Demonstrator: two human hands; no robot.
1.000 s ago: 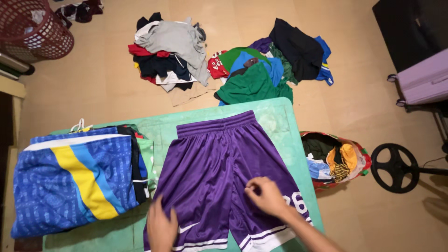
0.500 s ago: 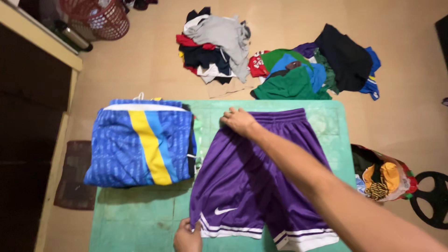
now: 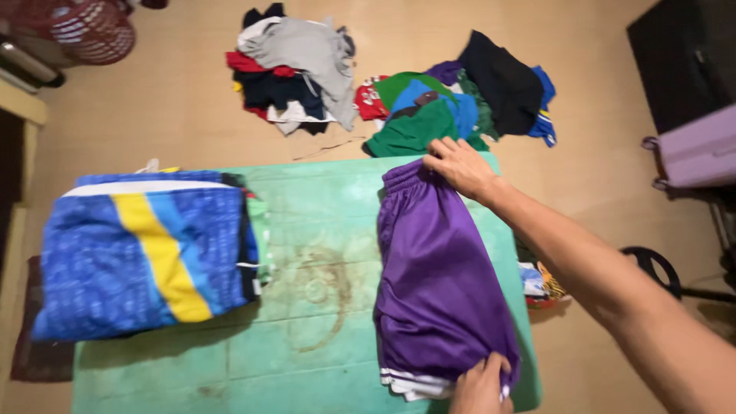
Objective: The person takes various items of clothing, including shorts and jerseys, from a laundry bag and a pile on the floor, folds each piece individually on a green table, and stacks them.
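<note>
Purple and slick-looking, the shorts (image 3: 441,284) lie doubled lengthwise on the right half of the green table (image 3: 307,230), waistband toward the top of the frame and white-striped hems at the bottom edge. My right hand (image 3: 458,166) reaches across from the lower right and grips the waistband at its upper right corner, fingers curled over the bunched cloth. My left hand (image 3: 481,386) sits at the bottom of the frame, fingers closed on the hem end of the shorts, pinching the fabric near the white trim.

On the left half of the table rests a folded stack topped by a blue garment with a yellow and white stripe (image 3: 142,257), well apart from the shorts, with bare stained tabletop between them. Beyond the far edge of the table, on the tan floor, are two heaps of clothes: a grey, red and dark pile (image 3: 295,69) at upper centre and a green, blue and black pile (image 3: 460,100) just right of it. A red laundry basket (image 3: 92,31) shows in the upper left corner, and a lilac suitcase (image 3: 701,149) stands at the right edge
</note>
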